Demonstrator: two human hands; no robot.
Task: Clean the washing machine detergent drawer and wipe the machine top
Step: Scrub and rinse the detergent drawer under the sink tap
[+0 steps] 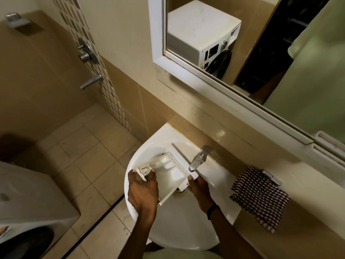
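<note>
White detergent drawer over sink, long axis left-right, ends clasped by left hand and right hand.

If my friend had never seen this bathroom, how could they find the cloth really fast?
Look for the big white sink under the mirror. Just right of it, past the tap, the cloth is draped by a small metal holder on the wall. It is the only patterned thing there, with dark and white checks, while the sink and the drawer held over it are plain white.
</note>
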